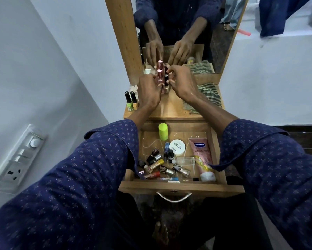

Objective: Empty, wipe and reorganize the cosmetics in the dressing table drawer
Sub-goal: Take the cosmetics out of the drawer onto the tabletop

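on the desk [169,109], both hands are pinching upright bottles: left hand [148,91] the pink bottle [160,76], right hand [182,83] a dark bottle [166,79]; crowded together, one nudge is risking toppling them.

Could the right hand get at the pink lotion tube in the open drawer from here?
Probably yes: the pink lotion tube lies uncovered along the drawer's right side, nothing on top. But the right hand is busy with small bottles on the tabletop.

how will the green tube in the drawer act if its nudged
The green tube looks round and lies on its side on the bare drawer floor, so it would probably roll. It seems stiff plastic, likely light and unlikely to break.
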